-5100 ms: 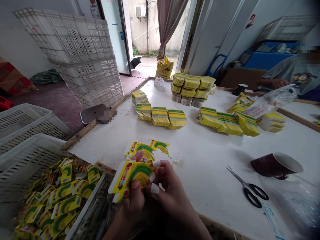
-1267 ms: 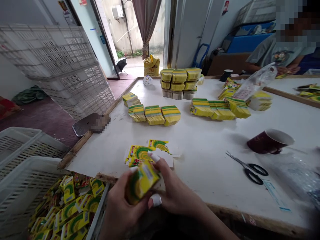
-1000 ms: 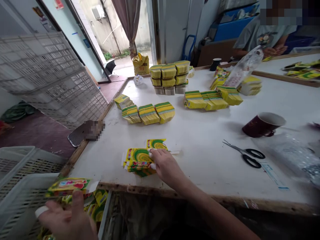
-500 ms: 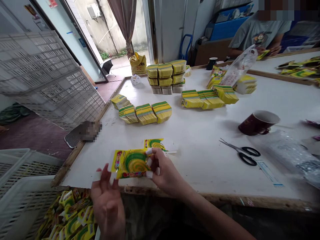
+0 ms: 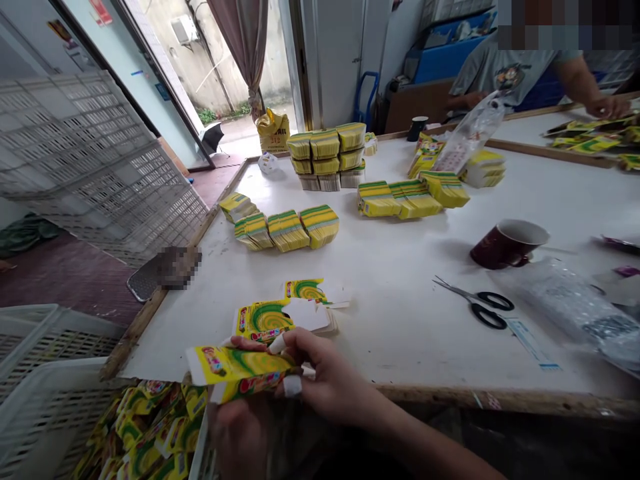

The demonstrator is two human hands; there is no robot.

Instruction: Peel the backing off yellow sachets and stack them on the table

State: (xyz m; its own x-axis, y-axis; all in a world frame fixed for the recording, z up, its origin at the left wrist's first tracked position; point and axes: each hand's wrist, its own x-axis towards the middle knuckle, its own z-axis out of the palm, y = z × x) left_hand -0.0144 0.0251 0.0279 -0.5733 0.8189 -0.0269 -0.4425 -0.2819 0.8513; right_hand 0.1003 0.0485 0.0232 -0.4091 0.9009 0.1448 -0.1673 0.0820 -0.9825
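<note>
A yellow-and-green printed carton (image 5: 245, 367) is held at the table's front edge, tilted, with a main face and a narrow side showing. My right hand (image 5: 330, 377), with white wraps on its fingertips, pinches the carton's right end. Under and behind the carton is my left hand (image 5: 243, 433); its fingertips show over the top edge and its thumb lies at the lower front, closed round the carton. Just beyond lie a few flat cartons (image 5: 260, 317) with white flaps, and another flat carton (image 5: 304, 289) is farther back.
Bundled carton stacks (image 5: 303, 230) stand farther back. To the right lie black-handled scissors (image 5: 487, 310), a maroon mug (image 5: 507, 243) and clear plastic wrap (image 5: 575, 307). Below left, a crate (image 5: 55, 400) stands beside a heap of cartons (image 5: 150, 427). A co-worker (image 5: 505, 73) sits across.
The carton in my right hand has come down and nearer, and its side face now shows. My left hand has closed on it from below. The co-worker's hand has moved to the cartons at far right.
</note>
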